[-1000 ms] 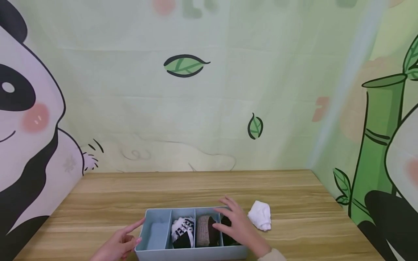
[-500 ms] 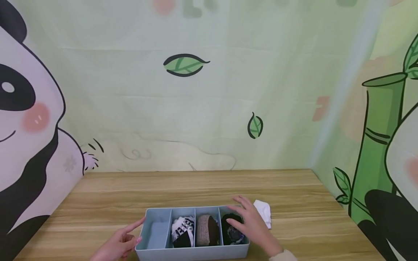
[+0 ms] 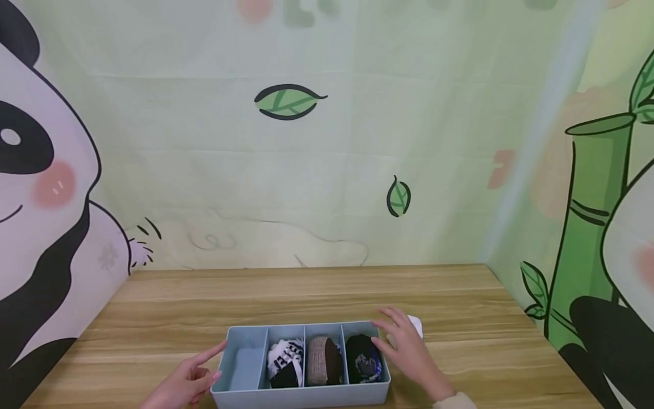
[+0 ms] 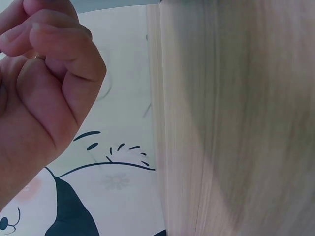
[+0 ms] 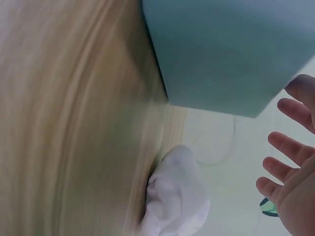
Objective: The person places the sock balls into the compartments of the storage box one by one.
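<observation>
A light blue storage box (image 3: 301,396) with a row of compartments sits near the table's front in the head view. The leftmost compartment is bare. The others hold a black-and-white rolled sock (image 3: 286,363), a brown one (image 3: 323,363) and a black one (image 3: 364,360). My left hand (image 3: 186,378) has its straight index finger and its thumb at the box's left side, the other fingers loosely curled. With spread fingers, my right hand (image 3: 406,343) holds nothing beside the right rim. Behind it lies a white balled-up cloth (image 5: 177,196), mostly hidden in the head view.
A wood-grain table (image 3: 286,292) extends behind the box and to both sides. A green backdrop (image 3: 317,182) with printed pandas, leaves and bamboo hangs at the table's far edge.
My right hand has moved right, from over the box's right compartments to beside its right rim. The black sock now shows, and the white cloth is more covered. The left hand stays put.
</observation>
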A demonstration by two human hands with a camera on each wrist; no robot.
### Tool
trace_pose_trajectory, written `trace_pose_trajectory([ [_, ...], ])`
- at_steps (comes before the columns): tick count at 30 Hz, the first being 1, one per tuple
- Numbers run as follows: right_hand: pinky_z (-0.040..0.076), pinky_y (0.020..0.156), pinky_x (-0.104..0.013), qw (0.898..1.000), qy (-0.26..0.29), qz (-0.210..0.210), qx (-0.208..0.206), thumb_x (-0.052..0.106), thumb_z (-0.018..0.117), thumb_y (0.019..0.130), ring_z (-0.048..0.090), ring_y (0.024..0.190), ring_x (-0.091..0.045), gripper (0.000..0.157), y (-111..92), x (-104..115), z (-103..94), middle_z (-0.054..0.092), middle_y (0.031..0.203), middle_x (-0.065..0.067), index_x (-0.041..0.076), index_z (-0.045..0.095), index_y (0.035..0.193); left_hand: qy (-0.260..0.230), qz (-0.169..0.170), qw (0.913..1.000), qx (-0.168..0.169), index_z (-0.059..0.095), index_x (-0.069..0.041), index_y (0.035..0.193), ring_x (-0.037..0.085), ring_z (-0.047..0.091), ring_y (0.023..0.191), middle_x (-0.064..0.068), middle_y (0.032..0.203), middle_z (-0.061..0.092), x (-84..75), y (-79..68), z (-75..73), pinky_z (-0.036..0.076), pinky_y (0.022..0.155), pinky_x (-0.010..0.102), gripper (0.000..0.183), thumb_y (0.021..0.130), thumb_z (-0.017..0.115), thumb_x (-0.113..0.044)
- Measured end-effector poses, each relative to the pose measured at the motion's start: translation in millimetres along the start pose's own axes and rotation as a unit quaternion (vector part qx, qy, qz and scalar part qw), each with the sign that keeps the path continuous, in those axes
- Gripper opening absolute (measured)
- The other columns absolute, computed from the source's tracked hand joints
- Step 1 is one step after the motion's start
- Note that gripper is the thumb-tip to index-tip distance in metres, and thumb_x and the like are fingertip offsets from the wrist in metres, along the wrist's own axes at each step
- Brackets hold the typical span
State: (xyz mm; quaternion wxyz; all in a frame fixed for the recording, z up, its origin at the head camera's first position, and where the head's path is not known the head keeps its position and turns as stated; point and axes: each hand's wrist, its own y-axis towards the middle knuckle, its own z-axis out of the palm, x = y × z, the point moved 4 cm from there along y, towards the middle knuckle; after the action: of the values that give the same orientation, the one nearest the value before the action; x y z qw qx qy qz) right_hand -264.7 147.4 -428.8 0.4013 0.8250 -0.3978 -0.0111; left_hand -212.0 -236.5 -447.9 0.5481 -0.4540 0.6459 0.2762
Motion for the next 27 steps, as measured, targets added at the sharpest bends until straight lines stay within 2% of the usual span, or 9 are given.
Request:
trace_pose_trajectory([
  [5, 0.035, 0.085, -0.055, 1.000, -0.005, 0.015, -0.003, 0.011, 0.077, 0.066, 0.045, 0.107, -0.040, 0.033, -3.1, -7.0, -1.8, 0.055, 0.112, -0.018, 0.004, 0.068, 0.097, 0.011, 0.012, 0.9999, 0.001, 0.010, 0.007, 0.138, 0.008, 0.035, 0.047, 0.000, 0.059, 0.039, 1.5, -0.3, -0.7, 0.033, 0.046, 0.022, 0.066, 0.092, 0.049, -0.022],
  [13, 0.034, 0.085, -0.056, 0.998, -0.002, 0.057, 0.003, 0.010, 0.074, 0.070, 0.043, 0.108, -0.043, 0.029, -7.9, -18.1, -4.2, 0.054, 0.113, -0.020, 0.002, 0.067, 0.096, 0.009, -0.002, 1.0000, -0.003, 0.011, 0.004, 0.139, 0.009, 0.035, 0.047, 0.000, 0.059, 0.039, 1.5, -0.8, -0.8, 0.033, 0.046, 0.021, 0.068, 0.092, 0.050, -0.024],
  [27, 0.040, 0.082, -0.050, 0.990, -0.021, 0.125, 0.060, 0.012, 0.073, 0.073, 0.042, 0.110, -0.040, 0.033, -13.1, -33.7, -5.5, 0.051, 0.117, -0.020, -0.001, 0.065, 0.102, 0.016, 0.009, 0.9998, -0.001, 0.011, 0.005, 0.139, 0.008, 0.035, 0.046, 0.000, 0.059, 0.038, 2.2, -0.5, -1.0, 0.033, 0.045, 0.021, 0.067, 0.092, 0.050, -0.023],
])
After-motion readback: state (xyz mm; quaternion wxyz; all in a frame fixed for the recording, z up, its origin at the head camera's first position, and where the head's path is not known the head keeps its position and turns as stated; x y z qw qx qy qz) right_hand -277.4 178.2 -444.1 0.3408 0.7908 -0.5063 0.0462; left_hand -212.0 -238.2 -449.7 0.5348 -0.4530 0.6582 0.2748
